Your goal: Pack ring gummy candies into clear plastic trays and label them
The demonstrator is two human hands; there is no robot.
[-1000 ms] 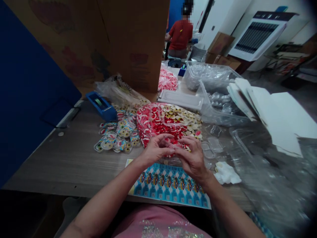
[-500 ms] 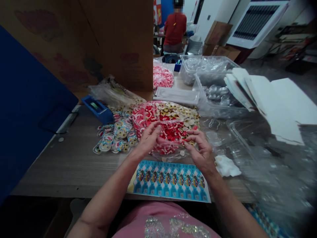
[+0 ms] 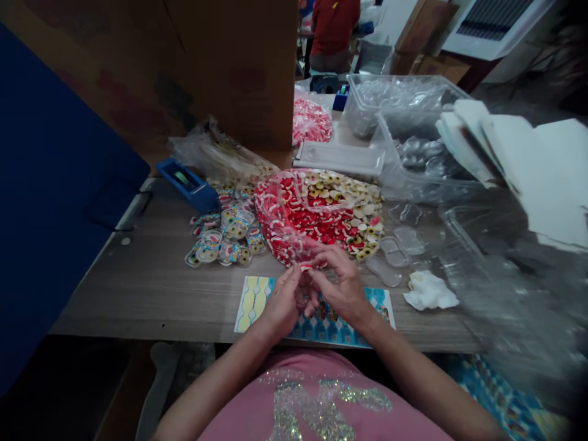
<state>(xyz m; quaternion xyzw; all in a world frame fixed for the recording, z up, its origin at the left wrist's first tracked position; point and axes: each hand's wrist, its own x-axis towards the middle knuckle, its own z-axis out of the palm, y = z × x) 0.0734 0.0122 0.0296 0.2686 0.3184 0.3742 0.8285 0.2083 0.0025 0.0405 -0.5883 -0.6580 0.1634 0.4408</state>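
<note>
My left hand and my right hand meet above the table's front part, fingers closed together. Between their fingertips is a small red-and-white piece; the lower fingers overlap, and whether anything else lies in them I cannot tell. Just beyond the hands sits a clear bag filled with red-and-white pieces and yellow-and-white eye-like discs. Under my hands lies a printed sheet, yellow at its left end and blue with cartoon figures elsewhere, partly covered by them.
Left of the bag are a pile of small filled clear packs and a blue tape dispenser. Clear bins, white cards, empty plastic shells and crumpled tissue stand right. A cardboard box rises behind. A person is beyond.
Both hands have drawn back from the bag towards me and come together over the printed sheet, with the red-and-white piece between them. The view has tilted down.
</note>
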